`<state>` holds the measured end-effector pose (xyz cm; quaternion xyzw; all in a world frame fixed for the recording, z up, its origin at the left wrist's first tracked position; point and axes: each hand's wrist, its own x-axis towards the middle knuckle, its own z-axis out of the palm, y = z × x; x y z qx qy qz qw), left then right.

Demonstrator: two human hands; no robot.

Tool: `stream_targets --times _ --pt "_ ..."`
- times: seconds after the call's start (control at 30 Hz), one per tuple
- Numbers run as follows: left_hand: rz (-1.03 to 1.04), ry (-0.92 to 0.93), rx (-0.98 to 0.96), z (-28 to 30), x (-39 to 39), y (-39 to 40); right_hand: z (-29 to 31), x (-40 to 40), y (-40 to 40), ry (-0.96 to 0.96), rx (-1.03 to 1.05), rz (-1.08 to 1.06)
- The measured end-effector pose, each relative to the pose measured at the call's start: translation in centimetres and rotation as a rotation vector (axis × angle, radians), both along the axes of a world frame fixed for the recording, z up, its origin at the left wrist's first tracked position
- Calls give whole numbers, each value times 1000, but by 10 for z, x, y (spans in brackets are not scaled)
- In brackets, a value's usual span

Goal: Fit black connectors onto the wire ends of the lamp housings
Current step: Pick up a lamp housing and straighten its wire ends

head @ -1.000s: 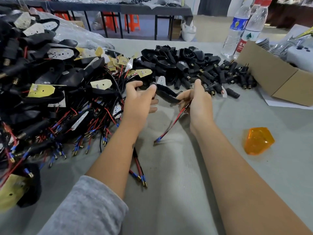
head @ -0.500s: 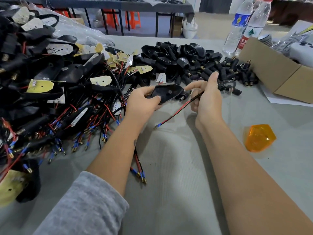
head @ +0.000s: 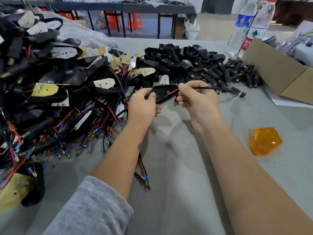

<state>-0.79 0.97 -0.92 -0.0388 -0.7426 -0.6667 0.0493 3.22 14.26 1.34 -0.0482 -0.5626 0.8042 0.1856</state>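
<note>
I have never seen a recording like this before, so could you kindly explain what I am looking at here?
No machine here: a person works with two bare hands, and the single picture comes from a wide-angle camera worn on the head, looking forward and down. The left hand grips a black lamp housing. The right hand pinches that housing's red and black wire between its fingers, drawing it out to the right. On the grey table lie a big heap of wired housings on the left, empty housings behind, loose black connectors beside them, an orange lens, a cardboard box and two water bottles.
</note>
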Motion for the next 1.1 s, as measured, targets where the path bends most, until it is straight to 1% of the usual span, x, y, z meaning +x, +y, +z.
stream_targets --times 0.13,0.2,0.3,0.37,0.43,0.5,0.6,0.67,0.8,0.93,1.0,1.1 --pt "-71 -22 120 5 4 2 -2 3 -10 -40 89 116" --pt "-111 -12 174 6 6 2 -6 2 -15 -63 139 132" --pt "-113 -32 205 7 5 2 -9 0 -17 -76 169 65" --pt "-80 -24 203 6 4 2 -9 -2 -15 -65 120 6" --pt "-30 -7 242 6 4 2 -9 -3 -12 -51 66 -44" --pt "-24 12 277 6 6 4 -9 -4 -11 -38 34 -91" --pt "-46 44 275 6 7 4 -8 -6 -9 -32 -19 -151" --pt "-61 60 274 7 8 4 -8 -6 -9 -27 2 -156" --pt "-102 86 249 8 11 5 -9 -4 -12 -23 38 -84" --pt "-106 138 180 10 13 5 -9 -4 -14 -38 36 -24" --pt "-126 73 261 12 12 5 -8 -3 -13 -45 22 -36" --pt "-165 -86 514 17 13 8 -7 -3 -14 -54 -23 -43"
